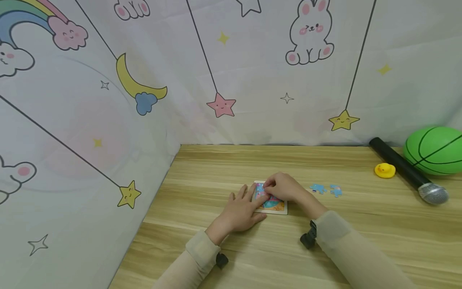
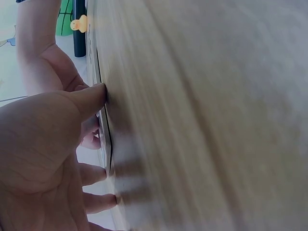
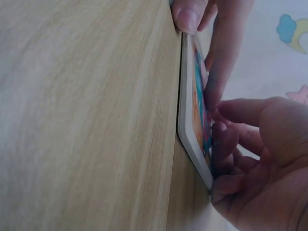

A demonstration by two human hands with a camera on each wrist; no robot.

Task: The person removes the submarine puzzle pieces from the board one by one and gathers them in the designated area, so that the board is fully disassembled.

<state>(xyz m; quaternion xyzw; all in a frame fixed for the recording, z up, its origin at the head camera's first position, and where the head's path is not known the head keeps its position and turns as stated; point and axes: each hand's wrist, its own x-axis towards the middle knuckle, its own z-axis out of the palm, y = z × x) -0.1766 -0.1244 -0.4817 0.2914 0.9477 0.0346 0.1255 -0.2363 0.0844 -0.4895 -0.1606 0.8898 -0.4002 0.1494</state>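
A jigsaw puzzle board (image 1: 284,211) with a white border and a blue, pink and orange picture lies on the wooden table. My left hand (image 1: 239,212) has its fingers spread, with the thumb by the near edge and the index finger reaching onto the picture. Over the upper part of the board, my right hand (image 1: 283,187) pinches with curled fingers and thumb at what seems a puzzle piece, mostly hidden by the fingers. In the right wrist view, the board's edge (image 3: 187,108) shows below both hands. Two loose blue puzzle pieces (image 1: 318,188) (image 1: 336,190) lie right of the board.
Farther right on the table are a yellow rubber duck (image 1: 385,170), a black microphone (image 1: 404,166) and a green ball (image 1: 434,150). White cloth walls (image 1: 252,128) with cartoon prints rise at the table's back and left edges.
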